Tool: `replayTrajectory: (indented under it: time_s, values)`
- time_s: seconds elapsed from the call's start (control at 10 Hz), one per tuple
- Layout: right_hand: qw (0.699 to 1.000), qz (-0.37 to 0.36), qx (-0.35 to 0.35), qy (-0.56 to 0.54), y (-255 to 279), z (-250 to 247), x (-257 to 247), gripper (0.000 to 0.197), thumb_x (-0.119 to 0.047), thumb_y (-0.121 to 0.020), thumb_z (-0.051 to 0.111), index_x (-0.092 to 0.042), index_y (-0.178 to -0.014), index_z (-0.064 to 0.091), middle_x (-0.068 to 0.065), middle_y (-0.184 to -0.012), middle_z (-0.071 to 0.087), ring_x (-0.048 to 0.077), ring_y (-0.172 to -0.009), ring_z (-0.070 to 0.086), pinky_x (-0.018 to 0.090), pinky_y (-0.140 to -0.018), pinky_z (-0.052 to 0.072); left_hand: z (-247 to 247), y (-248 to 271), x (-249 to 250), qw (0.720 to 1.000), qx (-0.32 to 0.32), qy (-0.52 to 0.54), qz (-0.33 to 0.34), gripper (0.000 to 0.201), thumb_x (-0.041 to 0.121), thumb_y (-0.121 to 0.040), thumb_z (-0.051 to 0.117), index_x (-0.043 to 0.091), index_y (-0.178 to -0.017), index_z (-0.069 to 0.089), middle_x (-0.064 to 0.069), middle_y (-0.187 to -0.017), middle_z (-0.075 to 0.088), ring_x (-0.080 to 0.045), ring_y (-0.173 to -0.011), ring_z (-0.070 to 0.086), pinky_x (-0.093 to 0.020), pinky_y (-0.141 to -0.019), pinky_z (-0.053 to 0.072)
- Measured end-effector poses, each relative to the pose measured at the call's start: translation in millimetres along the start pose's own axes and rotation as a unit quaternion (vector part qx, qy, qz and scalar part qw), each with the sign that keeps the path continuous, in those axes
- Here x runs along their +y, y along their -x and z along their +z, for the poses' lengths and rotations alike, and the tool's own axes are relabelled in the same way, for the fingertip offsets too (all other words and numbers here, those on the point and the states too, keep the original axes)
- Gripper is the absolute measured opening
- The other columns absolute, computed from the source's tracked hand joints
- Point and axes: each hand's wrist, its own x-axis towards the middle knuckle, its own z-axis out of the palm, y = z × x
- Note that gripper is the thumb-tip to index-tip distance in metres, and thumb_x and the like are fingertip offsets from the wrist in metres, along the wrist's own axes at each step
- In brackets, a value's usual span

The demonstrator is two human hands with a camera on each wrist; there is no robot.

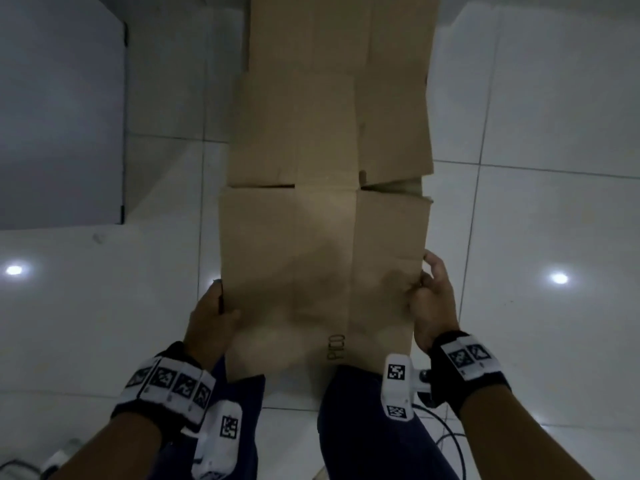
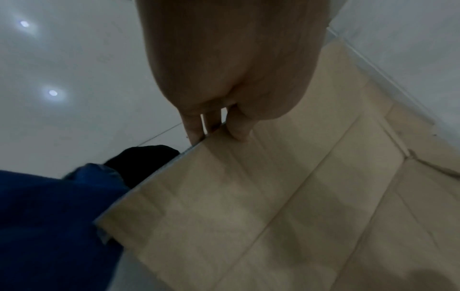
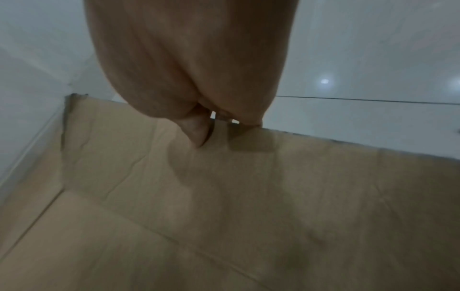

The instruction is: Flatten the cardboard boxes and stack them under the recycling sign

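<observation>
A flattened brown cardboard box [image 1: 322, 258] stretches away from me over the white tiled floor, its flaps spread at the far end. My left hand [image 1: 216, 306] pinches its left edge, thumb on top and fingers underneath. The left wrist view shows that hand [image 2: 219, 126] with the thumb pressed on the cardboard [image 2: 273, 206] and fingers wrapped below the edge. My right hand [image 1: 427, 289] grips the right edge. In the right wrist view this hand [image 3: 211, 128] clamps the cardboard [image 3: 248, 206] at its rim. The near end of the sheet rests by my legs. No recycling sign is visible.
A grey panel or cabinet [image 1: 59, 109] stands at the far left. Glossy white floor tiles [image 1: 536, 220] lie on both sides of the box. Cables [image 1: 446, 434] trail on the floor by my right leg. My blue trouser legs [image 1: 363, 427] are below the sheet.
</observation>
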Motion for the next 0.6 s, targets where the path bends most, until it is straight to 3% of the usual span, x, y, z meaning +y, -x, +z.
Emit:
replayTrajectory:
  time_s: [0.1, 0.2, 0.3, 0.4, 0.5, 0.6]
  values:
    - [0.999, -0.044, 0.01, 0.014, -20, 11, -22, 0.064, 0.01, -0.086, 0.044, -0.038, -0.128, 0.051, 0.003, -0.105, 0.069, 0.018, -0.091, 0.069, 0.039, -0.07, 0.061, 1, -20, 26, 0.999, 0.036, -0.01, 0.039, 0.037, -0.003, -0.092, 0.049, 0.02, -0.12, 0.057, 0.005, -0.11, 0.064, -0.022, -0.104, 0.061, -0.043, -0.094, 0.051]
    - [0.997, -0.053, 0.025, 0.04, -50, 25, -48, 0.06, 0.0, -0.09, 0.045, -0.042, -0.131, 0.049, 0.0, -0.106, 0.068, 0.017, -0.091, 0.067, 0.04, -0.074, 0.061, -2, -47, 63, 0.995, 0.062, -0.048, 0.066, 0.042, -0.001, -0.092, 0.047, 0.016, -0.13, 0.054, -0.002, -0.12, 0.061, -0.024, -0.107, 0.058, -0.041, -0.093, 0.051]
    - [0.994, -0.068, 0.035, 0.073, -83, 37, -63, 0.058, -0.009, -0.086, 0.041, -0.046, -0.131, 0.049, 0.002, -0.112, 0.068, 0.022, -0.098, 0.065, 0.044, -0.085, 0.057, -7, -78, 91, 0.991, 0.076, -0.067, 0.09, 0.052, -0.002, -0.09, 0.044, 0.02, -0.136, 0.051, 0.001, -0.123, 0.058, -0.017, -0.106, 0.053, -0.03, -0.09, 0.046]
    - [0.991, -0.07, 0.029, 0.112, -100, 43, -68, 0.068, -0.008, -0.076, 0.038, -0.041, -0.135, 0.048, 0.001, -0.123, 0.064, 0.027, -0.11, 0.061, 0.046, -0.092, 0.054, -10, -98, 103, 0.988, 0.082, -0.082, 0.102, 0.047, 0.007, -0.095, 0.044, 0.027, -0.137, 0.049, 0.005, -0.12, 0.057, -0.015, -0.105, 0.053, -0.026, -0.087, 0.044]
    - [0.991, -0.068, 0.016, 0.114, -93, 41, -66, 0.075, -0.01, -0.072, 0.039, -0.043, -0.139, 0.04, 0.0, -0.135, 0.057, 0.026, -0.121, 0.055, 0.046, -0.096, 0.052, -14, -95, 104, 0.993, 0.042, -0.07, 0.089, 0.047, 0.016, -0.094, 0.054, 0.029, -0.138, 0.046, 0.006, -0.122, 0.057, -0.019, -0.115, 0.055, -0.031, -0.093, 0.047]
    - [0.993, -0.047, 0.016, 0.106, -68, 27, -62, 0.068, -0.01, -0.09, 0.05, -0.038, -0.148, 0.028, -0.001, -0.15, 0.041, 0.022, -0.135, 0.042, 0.043, -0.109, 0.042, -24, -72, 103, 0.997, 0.031, -0.069, 0.03, 0.069, 0.028, -0.093, 0.06, 0.023, -0.152, 0.024, -0.002, -0.15, 0.039, -0.025, -0.137, 0.04, -0.037, -0.111, 0.037]
